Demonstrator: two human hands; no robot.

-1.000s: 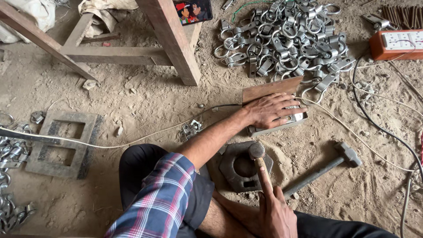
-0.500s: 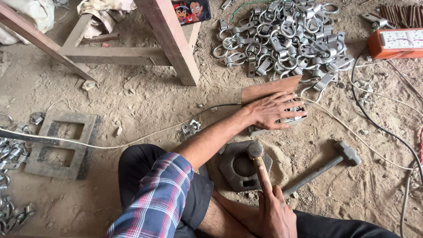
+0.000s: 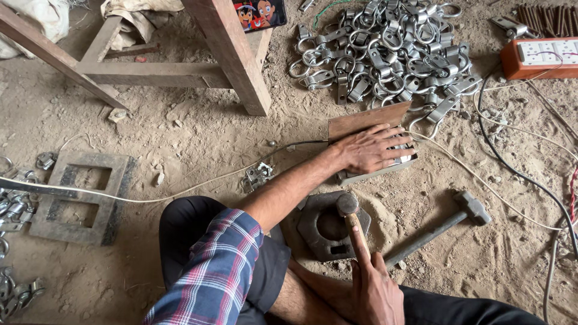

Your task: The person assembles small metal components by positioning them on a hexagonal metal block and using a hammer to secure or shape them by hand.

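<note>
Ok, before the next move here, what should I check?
1. Grip on the tool: ok. The right hand is closed round the handle of the hammer.
2. Hammer head placement: ok. It rests over the metal block.
3. Block's round recess free of a part: cannot tell, the head partly covers it.
4. Left hand away from the block: ok. It lies in the small box, apart from the block.
5. Piece picked up: cannot tell. The fingers lie spread over the box's contents.
6. Second hammer out of the way: ok. It lies on the ground right of the block, not touching it.
</note>
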